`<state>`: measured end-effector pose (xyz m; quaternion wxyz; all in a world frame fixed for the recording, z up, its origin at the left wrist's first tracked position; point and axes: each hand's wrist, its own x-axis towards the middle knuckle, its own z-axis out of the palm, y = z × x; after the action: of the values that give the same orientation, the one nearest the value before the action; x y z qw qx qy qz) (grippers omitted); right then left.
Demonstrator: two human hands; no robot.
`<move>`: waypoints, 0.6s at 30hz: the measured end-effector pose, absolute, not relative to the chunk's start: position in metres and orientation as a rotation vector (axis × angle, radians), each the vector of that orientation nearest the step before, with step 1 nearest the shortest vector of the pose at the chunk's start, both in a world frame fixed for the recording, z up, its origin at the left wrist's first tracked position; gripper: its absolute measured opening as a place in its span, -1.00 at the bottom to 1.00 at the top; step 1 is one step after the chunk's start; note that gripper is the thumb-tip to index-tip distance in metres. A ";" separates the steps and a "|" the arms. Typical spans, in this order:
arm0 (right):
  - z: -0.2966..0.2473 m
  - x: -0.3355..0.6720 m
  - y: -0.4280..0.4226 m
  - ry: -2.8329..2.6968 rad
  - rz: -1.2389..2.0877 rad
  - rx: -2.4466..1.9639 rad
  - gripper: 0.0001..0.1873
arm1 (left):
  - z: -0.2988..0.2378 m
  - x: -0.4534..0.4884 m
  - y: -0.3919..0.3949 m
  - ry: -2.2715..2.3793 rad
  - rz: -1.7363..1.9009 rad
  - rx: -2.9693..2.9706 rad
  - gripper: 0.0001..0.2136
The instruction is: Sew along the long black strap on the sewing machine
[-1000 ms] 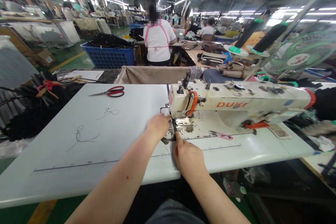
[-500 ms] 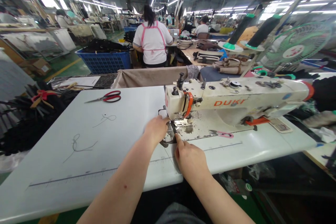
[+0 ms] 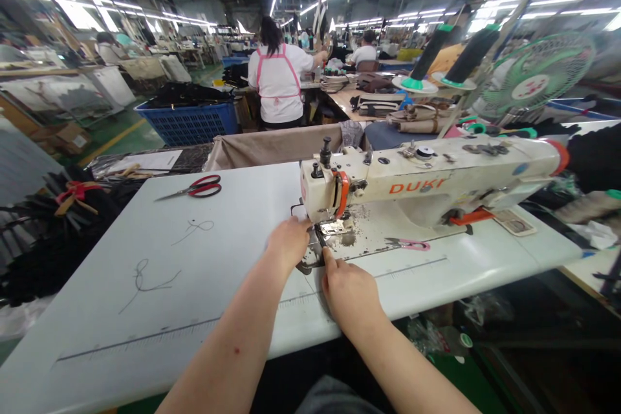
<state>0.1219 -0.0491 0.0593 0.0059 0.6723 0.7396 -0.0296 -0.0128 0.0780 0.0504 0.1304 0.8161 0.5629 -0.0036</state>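
Observation:
A white sewing machine (image 3: 417,174) with orange lettering stands on a pale table. Below its needle area lies a narrow dark strip (image 3: 321,238), running toward me; its material is too small to make out. My left hand (image 3: 290,242) lies left of the presser foot, fingers together and tips beside the strip; what they hold is hidden. My right hand (image 3: 350,291) is at the strip's near end, its index finger stretched onto it and the other fingers curled under. Pink-handled thread snips (image 3: 410,244) lie on the machine bed, right of my right hand.
Red-handled scissors (image 3: 204,186) and loose threads (image 3: 145,281) lie on the table's left. A printed ruler line (image 3: 145,336) runs along the front. Thread cones (image 3: 429,58) and a green fan (image 3: 533,81) stand behind the machine. A person (image 3: 279,81) sits ahead beside a blue basket (image 3: 189,121).
The view has shifted slightly. Both hands keep nearly the same place at the machine. The person ahead has stretched an arm out to the right.

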 end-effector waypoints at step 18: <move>0.066 0.125 -0.053 2.313 -0.076 2.089 -0.40 | 0.038 -0.033 0.080 1.649 0.521 2.103 -0.81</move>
<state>0.1253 -0.0527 0.0655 0.0120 0.6699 0.7420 -0.0245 -0.0329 0.0796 0.0381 0.2081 0.7556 0.5923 0.1871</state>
